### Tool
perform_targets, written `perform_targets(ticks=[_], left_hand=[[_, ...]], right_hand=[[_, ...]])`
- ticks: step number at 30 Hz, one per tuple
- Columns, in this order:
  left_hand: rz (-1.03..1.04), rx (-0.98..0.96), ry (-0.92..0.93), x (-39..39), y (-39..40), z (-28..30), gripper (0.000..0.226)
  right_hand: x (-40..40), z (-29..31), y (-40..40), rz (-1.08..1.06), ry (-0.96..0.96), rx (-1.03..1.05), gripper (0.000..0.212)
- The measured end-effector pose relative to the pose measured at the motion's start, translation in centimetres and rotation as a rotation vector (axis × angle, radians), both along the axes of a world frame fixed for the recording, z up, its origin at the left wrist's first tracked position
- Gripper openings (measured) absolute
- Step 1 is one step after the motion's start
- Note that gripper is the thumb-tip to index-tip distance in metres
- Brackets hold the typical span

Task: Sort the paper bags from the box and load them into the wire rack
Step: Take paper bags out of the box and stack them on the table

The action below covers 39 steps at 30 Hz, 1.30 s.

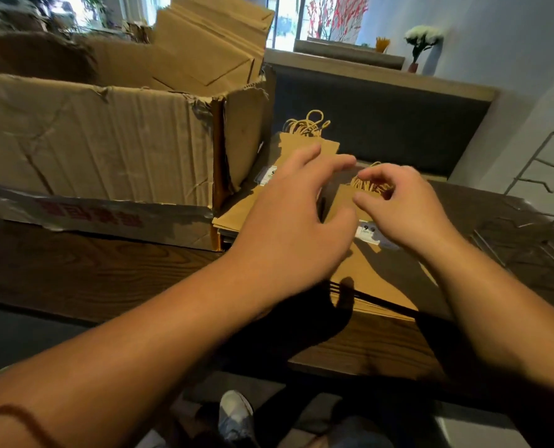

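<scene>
Two flat stacks of brown paper bags lie on the wooden table. The far stack (304, 147) sits beside the box, its twine handles bunched at the top. The near stack (376, 279) lies to its right with a white label. My left hand (288, 221) hovers over the gap between the stacks, fingers spread and relaxed, holding nothing. My right hand (401, 208) is above the near stack's twine handles (371, 185), fingers curled loosely around them. The big torn cardboard box (101, 147) stands at the left. The wire rack (547, 176) is at the right edge.
The dark wooden table (85, 270) runs across the view, its front edge close to me. A dark upholstered bench back (382, 118) stands behind the bags. More flattened cardboard (211, 37) leans in the box. A flower vase (414, 59) is on the far ledge.
</scene>
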<state>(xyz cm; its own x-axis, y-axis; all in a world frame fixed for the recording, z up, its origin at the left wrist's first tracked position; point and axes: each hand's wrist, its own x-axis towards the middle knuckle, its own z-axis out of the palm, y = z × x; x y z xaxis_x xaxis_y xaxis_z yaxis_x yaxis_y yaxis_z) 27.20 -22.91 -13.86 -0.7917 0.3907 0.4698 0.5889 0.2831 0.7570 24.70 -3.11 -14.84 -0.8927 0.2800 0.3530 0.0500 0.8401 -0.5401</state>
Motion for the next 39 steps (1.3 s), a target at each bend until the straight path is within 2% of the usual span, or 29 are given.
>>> perform_targets(ticks=[5, 10, 13, 16, 19, 23, 25, 28, 32, 36, 39], left_hand=[[0.070, 0.070, 0.188, -3.2, -3.6, 3.3, 0.044], [0.237, 0.001, 0.427, -7.9, -8.0, 7.7, 0.037], [0.409, -0.119, 0.398, -11.7, -10.7, 9.9, 0.043], [0.502, -0.371, 0.367, -15.4, -12.8, 11.1, 0.045], [0.510, -0.600, 0.358, -18.0, -14.2, 11.0, 0.041], [0.410, -0.754, 0.197, -19.9, -14.7, 9.9, 0.041], [0.361, -0.764, 0.154, -20.3, -14.7, 9.5, 0.042], [0.347, -0.715, 0.194, -20.6, -14.8, 9.3, 0.039], [0.355, -0.592, 0.225, -21.0, -15.1, 9.2, 0.030], [0.352, -0.586, 0.198, -21.1, -14.9, 9.2, 0.030], [0.358, -0.594, 0.188, -20.9, -14.9, 9.2, 0.030]], right_hand=[[-2.7, 3.2, -4.7, 0.116, 0.091, 0.006, 0.037], [-5.4, 6.9, -8.9, 0.184, 0.351, 0.005, 0.037], [-7.4, 9.9, -11.6, 0.210, 0.381, 0.052, 0.043], [-10.2, 12.2, -14.1, 0.263, 0.329, 0.158, 0.036], [-13.5, 12.8, -16.3, 0.249, 0.259, 0.311, 0.029], [-17.1, 11.9, -18.4, 0.163, 0.123, 0.610, 0.044], [-18.2, 11.6, -19.2, 0.100, 0.053, 0.684, 0.042], [-18.9, 11.5, -19.9, 0.034, -0.004, 0.728, 0.036], [-19.3, 11.3, -19.9, -0.010, -0.034, 0.719, 0.045], [-19.2, 11.2, -19.7, -0.029, 0.018, 0.697, 0.044], [-19.1, 11.1, -19.4, 0.030, 0.071, 0.590, 0.043]])
